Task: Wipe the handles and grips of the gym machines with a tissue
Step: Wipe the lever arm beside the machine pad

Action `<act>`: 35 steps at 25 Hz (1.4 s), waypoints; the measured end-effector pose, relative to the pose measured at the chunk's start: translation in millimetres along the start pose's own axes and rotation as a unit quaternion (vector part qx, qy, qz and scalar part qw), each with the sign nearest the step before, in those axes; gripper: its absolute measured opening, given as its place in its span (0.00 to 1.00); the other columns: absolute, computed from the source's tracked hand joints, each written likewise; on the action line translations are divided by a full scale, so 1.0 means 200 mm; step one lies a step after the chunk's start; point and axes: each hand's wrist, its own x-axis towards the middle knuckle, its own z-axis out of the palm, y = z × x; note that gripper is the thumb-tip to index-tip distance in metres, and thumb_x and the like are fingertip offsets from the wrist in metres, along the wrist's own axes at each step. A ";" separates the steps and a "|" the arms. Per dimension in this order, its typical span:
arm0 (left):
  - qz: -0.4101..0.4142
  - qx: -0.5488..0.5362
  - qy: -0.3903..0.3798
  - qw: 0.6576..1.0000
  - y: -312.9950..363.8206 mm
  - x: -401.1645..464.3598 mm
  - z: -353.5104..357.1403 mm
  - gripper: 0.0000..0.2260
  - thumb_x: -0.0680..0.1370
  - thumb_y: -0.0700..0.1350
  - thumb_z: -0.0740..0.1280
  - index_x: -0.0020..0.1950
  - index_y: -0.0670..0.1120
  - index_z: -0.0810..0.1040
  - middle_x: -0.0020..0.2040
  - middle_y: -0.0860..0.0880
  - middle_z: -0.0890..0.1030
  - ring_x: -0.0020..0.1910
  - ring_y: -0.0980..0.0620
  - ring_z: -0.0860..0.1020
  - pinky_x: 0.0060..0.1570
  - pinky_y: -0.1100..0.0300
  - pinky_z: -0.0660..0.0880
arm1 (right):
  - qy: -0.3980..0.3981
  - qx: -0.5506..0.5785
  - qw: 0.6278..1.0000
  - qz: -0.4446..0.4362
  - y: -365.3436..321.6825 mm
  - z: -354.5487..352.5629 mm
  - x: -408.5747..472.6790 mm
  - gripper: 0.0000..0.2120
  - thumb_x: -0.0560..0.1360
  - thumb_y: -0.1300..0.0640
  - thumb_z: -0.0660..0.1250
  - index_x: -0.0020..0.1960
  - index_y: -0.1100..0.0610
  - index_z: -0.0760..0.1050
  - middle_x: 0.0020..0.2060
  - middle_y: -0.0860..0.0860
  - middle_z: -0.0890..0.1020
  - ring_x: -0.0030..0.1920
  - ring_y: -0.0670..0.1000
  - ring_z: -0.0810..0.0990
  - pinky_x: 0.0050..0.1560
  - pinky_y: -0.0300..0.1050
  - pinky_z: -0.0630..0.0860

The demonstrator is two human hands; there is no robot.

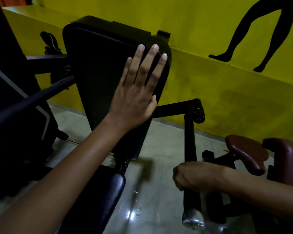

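Your left hand (135,92) lies flat, fingers straight, on the black back pad (98,78); right of the pad, your right hand (193,176) grips the machine's black handle (190,149). No tissue shows, perhaps hidden inside that fist; if it has bunched or slipped, bare skin wipes the grip.

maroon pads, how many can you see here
2. One maroon seat pad sits at lower right, behind the right hand; a second maroon pad lies at the right edge, cut off by the frame. Others may be hidden.

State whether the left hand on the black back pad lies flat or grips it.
Flat. The left hand lies on the back pad with its fingers straight and spread; only the thumb sits at the pad's edge.
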 end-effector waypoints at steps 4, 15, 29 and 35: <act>0.001 0.000 0.009 1.000 0.00 0.00 0.01 0.35 0.73 0.46 0.65 0.78 0.42 0.55 0.77 0.38 0.56 0.76 0.37 0.52 0.73 0.42 0.56 | -0.018 -0.022 0.997 0.071 0.26 -0.03 0.10 0.08 0.79 0.61 0.59 0.51 0.63 0.75 0.50 0.60 0.78 0.50 0.59 0.79 0.51 0.51 0.75; -0.001 -0.001 0.014 1.000 0.00 0.00 0.01 0.35 0.72 0.45 0.66 0.77 0.41 0.57 0.76 0.37 0.58 0.76 0.36 0.54 0.73 0.42 0.57 | 0.109 0.043 0.940 0.321 0.90 -0.07 0.31 0.10 0.79 0.63 0.59 0.54 0.62 0.77 0.50 0.58 0.82 0.51 0.57 0.81 0.45 0.46 0.75; -0.010 -0.058 -0.046 0.997 0.01 -0.01 -0.07 0.36 0.74 0.49 0.65 0.78 0.41 0.54 0.78 0.39 0.52 0.77 0.38 0.48 0.74 0.43 0.57 | 0.402 0.203 0.786 0.423 0.75 -0.10 0.10 0.12 0.63 0.65 0.75 0.46 0.63 0.79 0.43 0.58 0.79 0.42 0.60 0.79 0.38 0.55 0.79; -0.024 -0.146 -0.103 0.984 0.00 -0.14 -0.23 0.31 0.76 0.48 0.66 0.76 0.40 0.60 0.74 0.41 0.64 0.76 0.42 0.57 0.74 0.46 0.57 | 0.425 0.219 0.740 0.474 0.34 -0.33 -0.10 0.07 0.71 0.64 0.68 0.48 0.61 0.76 0.46 0.58 0.78 0.43 0.59 0.77 0.36 0.52 0.76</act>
